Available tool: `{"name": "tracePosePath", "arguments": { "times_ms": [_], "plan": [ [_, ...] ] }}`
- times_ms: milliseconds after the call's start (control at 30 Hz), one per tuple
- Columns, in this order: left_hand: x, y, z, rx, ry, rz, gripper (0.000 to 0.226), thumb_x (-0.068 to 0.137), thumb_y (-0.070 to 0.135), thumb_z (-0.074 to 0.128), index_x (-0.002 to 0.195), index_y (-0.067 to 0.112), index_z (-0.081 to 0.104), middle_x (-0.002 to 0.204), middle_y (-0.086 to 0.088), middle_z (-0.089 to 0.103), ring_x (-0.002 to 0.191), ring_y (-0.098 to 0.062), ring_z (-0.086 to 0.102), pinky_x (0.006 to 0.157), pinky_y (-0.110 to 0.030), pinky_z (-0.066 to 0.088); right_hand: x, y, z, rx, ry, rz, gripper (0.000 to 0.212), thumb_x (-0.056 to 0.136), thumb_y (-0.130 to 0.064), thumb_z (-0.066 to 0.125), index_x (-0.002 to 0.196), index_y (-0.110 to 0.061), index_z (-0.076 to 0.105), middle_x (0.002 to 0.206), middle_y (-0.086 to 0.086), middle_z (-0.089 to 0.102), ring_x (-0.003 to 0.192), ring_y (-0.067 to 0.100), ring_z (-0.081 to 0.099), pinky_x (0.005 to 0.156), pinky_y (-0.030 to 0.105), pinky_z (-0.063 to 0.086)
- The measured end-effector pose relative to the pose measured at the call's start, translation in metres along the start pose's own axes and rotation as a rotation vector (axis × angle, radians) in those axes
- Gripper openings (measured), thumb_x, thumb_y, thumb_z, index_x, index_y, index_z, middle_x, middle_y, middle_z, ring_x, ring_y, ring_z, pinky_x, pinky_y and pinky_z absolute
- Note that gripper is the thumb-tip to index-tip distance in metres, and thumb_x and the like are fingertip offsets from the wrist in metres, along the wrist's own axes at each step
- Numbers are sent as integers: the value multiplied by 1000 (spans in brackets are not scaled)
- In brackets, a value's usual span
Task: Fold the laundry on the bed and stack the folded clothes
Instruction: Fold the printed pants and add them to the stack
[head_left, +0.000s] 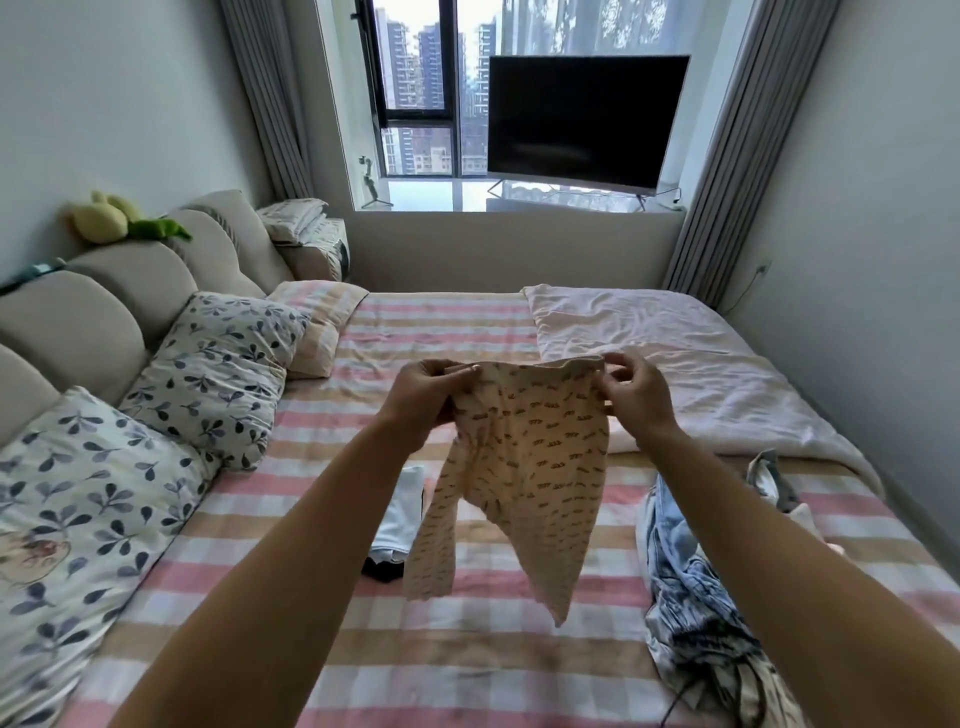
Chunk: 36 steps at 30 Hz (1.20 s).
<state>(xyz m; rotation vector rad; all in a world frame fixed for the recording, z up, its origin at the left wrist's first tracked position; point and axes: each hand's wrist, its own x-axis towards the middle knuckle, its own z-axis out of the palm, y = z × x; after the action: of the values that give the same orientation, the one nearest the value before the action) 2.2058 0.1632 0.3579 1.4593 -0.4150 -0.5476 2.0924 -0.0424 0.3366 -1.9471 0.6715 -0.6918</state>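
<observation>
Both hands are raised over the bed, holding up a small pair of cream cotton trousers printed with little dark marks (530, 467). The left hand (423, 397) pinches one end of the waistband between thumb and curled fingers, and the right hand (636, 397) pinches the other end the same way, so the waistband is stretched between them. The 2 legs hang down below the hands, clear of the pink, beige and white checked bedsheet (467, 665).

Below the left hand, partly hidden behind the hanging trouser leg, a folded white garment lies on top of a folded dark one (397, 514), both resting on the sheet. Below and to the outside of the right forearm lies a crumpled heap of pale blue and white clothes (685, 582), not yet folded.

Beyond the right hand a rumpled pale pink blanket (675, 353) covers the far part of the bed. To the outside of the left arm, 2 white pillows with a blue leaf print (218, 374) lean against the padded beige headboard.
</observation>
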Motion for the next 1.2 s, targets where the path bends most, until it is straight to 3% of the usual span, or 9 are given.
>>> {"name": "tracePosePath", "arguments": {
  "times_ms": [67, 200, 367, 600, 733, 833, 900, 1033, 1200],
  "plan": [
    [-4, -6, 17, -103, 36, -61, 5, 85, 4, 61, 81, 1, 62, 72, -13, 60, 49, -12, 61, 52, -25, 56, -14, -3, 12, -73, 60, -77, 37, 88, -12, 60, 123, -3, 52, 117, 16, 53, 93, 16, 54, 84, 25, 48],
    [-13, -25, 41, -114, 42, -50, 11, 85, 3, 61, 91, -5, 65, 77, -16, 64, 63, -21, 64, 63, -30, 57, -52, -15, 38, -3, -78, -298, 27, 82, -19, 68, 106, -8, 64, 101, 7, 64, 77, 6, 60, 67, 9, 47],
    [-16, -37, 47, -95, -5, -51, 13, 87, 11, 59, 87, 3, 70, 89, -22, 68, 84, -35, 65, 83, -44, 54, -72, -6, 51, 52, -57, -252, 37, 75, -17, 75, 111, -14, 64, 104, 1, 58, 89, 9, 59, 80, 17, 49],
    [-29, -46, 43, -115, -175, -109, 25, 96, 23, 46, 95, 14, 70, 97, -7, 72, 93, -21, 68, 76, -29, 54, -74, 2, 66, 133, 97, -120, 9, 92, -17, 55, 97, -14, 62, 96, 7, 63, 86, 18, 61, 76, 27, 49],
    [-30, -54, 21, 445, 68, 388, 13, 81, 13, 69, 93, 10, 69, 86, 4, 64, 77, -5, 58, 71, -20, 47, -63, -2, 57, 217, 26, -18, 20, 87, 3, 46, 87, -13, 59, 79, 0, 61, 74, 14, 57, 65, 22, 46],
    [-29, -68, 1, 724, 100, 523, 46, 67, 13, 81, 108, 5, 62, 100, 7, 54, 91, -5, 48, 85, -23, 39, -49, -14, 43, 253, -60, -47, 21, 86, 5, 46, 87, -10, 60, 77, 2, 60, 73, 15, 56, 66, 26, 47],
    [-27, -75, -9, 686, -1, 449, 45, 68, 6, 79, 109, 1, 61, 102, 2, 58, 97, -15, 54, 86, -23, 43, -39, -25, 33, 265, -107, -84, 21, 88, 4, 46, 88, -9, 61, 76, 3, 60, 72, 15, 56, 65, 28, 47],
    [-13, -70, -27, 728, 15, 350, 14, 76, 6, 72, 85, -4, 67, 78, -13, 67, 75, -27, 61, 69, -32, 48, -20, -41, 10, 320, -137, -88, 29, 88, 7, 44, 82, -15, 62, 72, -1, 60, 61, 6, 57, 54, 18, 46],
    [-4, -38, -42, 208, 37, 204, 8, 82, 6, 64, 81, 11, 69, 70, -7, 64, 67, -19, 57, 64, -29, 48, 3, -37, -18, 268, -150, -27, 24, 90, 5, 44, 86, -13, 61, 77, 3, 59, 69, 16, 55, 62, 30, 47]
  ]
}}
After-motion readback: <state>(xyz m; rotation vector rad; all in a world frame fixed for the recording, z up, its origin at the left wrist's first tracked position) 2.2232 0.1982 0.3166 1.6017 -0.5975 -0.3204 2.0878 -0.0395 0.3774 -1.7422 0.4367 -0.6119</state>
